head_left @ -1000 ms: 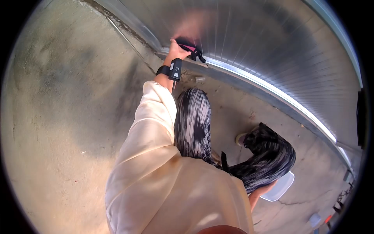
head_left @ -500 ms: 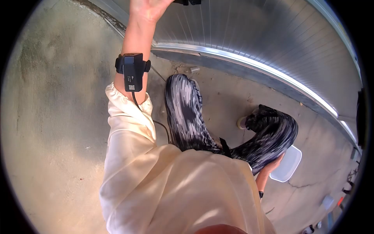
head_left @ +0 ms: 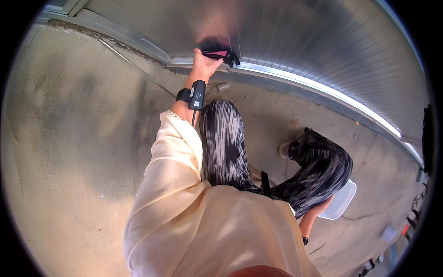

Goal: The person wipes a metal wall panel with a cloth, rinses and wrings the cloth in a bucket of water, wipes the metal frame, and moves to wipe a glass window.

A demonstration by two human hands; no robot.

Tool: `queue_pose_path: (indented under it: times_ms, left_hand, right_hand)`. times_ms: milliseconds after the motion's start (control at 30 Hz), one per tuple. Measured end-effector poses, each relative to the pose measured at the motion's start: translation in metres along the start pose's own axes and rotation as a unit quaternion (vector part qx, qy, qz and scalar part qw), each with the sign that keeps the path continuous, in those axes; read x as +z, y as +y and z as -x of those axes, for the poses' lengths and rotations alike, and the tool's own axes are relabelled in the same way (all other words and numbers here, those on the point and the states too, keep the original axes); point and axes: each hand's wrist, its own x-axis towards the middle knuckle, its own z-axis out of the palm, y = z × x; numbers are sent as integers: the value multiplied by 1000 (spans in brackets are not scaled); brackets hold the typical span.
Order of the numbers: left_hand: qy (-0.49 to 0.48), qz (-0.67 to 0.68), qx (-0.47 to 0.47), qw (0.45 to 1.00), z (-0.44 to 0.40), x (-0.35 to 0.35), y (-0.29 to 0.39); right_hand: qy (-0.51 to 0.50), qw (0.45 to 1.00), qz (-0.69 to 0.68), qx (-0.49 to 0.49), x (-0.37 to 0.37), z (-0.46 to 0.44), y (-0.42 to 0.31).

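My left hand (head_left: 206, 65) is stretched out at the upper middle, closed on a black item with a pink patch (head_left: 222, 55); its exact kind does not show. That item is at the bottom of a shiny metal panel (head_left: 295, 41), by its bright lower rail. Low on the right, beside my bent knee, my right hand (head_left: 321, 206) grips the near edge of a translucent plastic container (head_left: 340, 201). My knee covers part of the container, and most of the right fingers are hidden.
A thin rod (head_left: 134, 65) slants across the concrete floor (head_left: 78, 152) on the left. A small pale cylinder (head_left: 223, 86) lies near the panel's foot. My patterned legs (head_left: 224, 143) are bent in the middle. Several small objects (head_left: 406, 229) are at the far right.
My left hand has come down and to the right with the black and pink item, now fully in view against the panel's base. The right hand and container have barely shifted.
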Motion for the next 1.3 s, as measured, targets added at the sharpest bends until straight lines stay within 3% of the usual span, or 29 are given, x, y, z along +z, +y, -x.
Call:
queue_pose_path:
  times_ms: [133,200,233,300,600,800,833,900,933,1100,1200,1300]
  left_hand:
    - [34,5,-18,999,-4,-5,-8]
    - [18,21,-22,999,-10,-16,-5]
    - [29,10,-12,999,-13,-11,-6]
    - [63,5,-2,998,-2,15,-9]
    - [-230,-35,3,973,131,194,9]
    - [-323,-107,23,940,169,225,13]
    - [-314,-110,20,943,164,219,8]
    - [-167,-73,11,983,141,197,-4]
    - [-197,-23,-17,980,116,175,-10]
    - [-90,-23,-35,995,46,97,-44]
    - [-24,-87,-32,995,23,81,-57]
    - [-25,-96,-24,995,22,74,-63]
  right_hand:
    - [-2,999,-31,10,-1,4,-3]
    - [43,996,75,-30,0,5,4]
    - [15,999,-13,37,7,8,-13]
    - [-14,1000,14,8,-3,2,-1]
    - [-20,999,20,-24,-1,-6,11]
    - [-17,1000,23,6,-1,-4,8]
    - [-25,1000,-5,12,-2,-4,10]
    - [-28,999,-8,27,-2,-2,6]
    - [-26,999,-18,32,-1,-4,4]
    - [-7,997,-41,57,3,0,-4]
    - [-31,999,3,27,-7,-5,12]
    - [-23,999,7,43,7,-1,-9]
